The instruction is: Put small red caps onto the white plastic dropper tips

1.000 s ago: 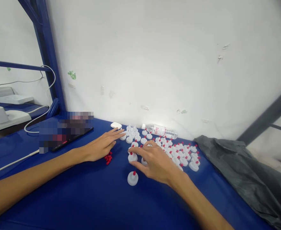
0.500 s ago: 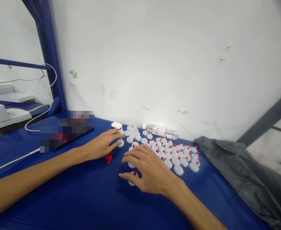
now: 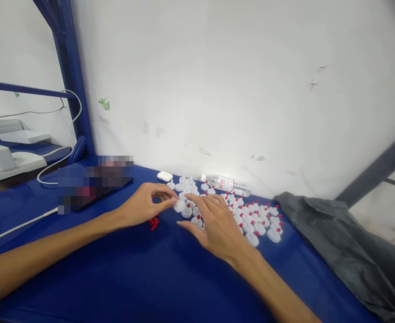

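Observation:
My left hand [image 3: 143, 206] rests on the blue table [image 3: 116, 269], its thumb and fingertips pinching a white cap [image 3: 179, 205] at the near left edge of the group. My right hand [image 3: 214, 222] lies flat with fingers spread over several white caps with red tips [image 3: 251, 220], covering the nearer ones. A small heap of loose red plugs [image 3: 154, 222] lies just under my left hand's fingers. More white caps without red tips [image 3: 184, 185] sit at the back by the wall.
A clear water bottle [image 3: 226, 184] lies on its side against the white wall. A white earbud case [image 3: 164, 176] sits left of the caps. A dark tablet [image 3: 99, 188] and white cable [image 3: 15, 226] lie left; a grey cloth [image 3: 345, 242] lies right.
My right hand swept the near stray caps back toward the group and now lies flat over them. My left hand's fingers closed onto a white cap.

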A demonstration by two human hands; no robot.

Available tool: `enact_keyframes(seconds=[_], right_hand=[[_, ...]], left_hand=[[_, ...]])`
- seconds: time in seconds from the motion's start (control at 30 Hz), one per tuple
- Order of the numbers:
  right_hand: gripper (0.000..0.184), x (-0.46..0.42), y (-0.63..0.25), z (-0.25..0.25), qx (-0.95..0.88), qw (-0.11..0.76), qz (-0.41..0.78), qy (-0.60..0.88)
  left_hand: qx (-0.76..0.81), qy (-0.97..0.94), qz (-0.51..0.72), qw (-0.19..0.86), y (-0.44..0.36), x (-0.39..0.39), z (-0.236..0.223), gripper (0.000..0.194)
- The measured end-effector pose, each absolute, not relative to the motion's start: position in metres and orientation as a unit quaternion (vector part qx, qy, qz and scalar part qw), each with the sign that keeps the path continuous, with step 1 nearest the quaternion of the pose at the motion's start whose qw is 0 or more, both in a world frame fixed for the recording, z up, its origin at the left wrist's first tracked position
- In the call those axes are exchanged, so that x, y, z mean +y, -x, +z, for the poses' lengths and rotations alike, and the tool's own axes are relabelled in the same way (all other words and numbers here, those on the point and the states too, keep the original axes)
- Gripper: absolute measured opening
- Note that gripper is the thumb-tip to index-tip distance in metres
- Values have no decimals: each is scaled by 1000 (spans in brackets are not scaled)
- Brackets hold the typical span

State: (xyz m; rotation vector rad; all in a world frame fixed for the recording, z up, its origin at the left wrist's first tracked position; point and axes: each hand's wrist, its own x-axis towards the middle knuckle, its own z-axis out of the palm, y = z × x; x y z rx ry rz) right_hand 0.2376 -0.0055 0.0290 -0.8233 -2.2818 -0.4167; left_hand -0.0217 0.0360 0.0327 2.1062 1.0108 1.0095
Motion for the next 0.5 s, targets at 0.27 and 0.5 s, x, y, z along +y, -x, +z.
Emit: enact_keyframes(seconds=[0.27, 0.5], right_hand=[[28, -2, -236, 25, -862, 353, -154, 330], [33, 1, -240, 21, -864, 343, -160, 331]], left_hand=[[418, -826, 344, 157, 22, 32, 40, 44], [586, -787, 172, -90, 62, 60, 38, 45]])
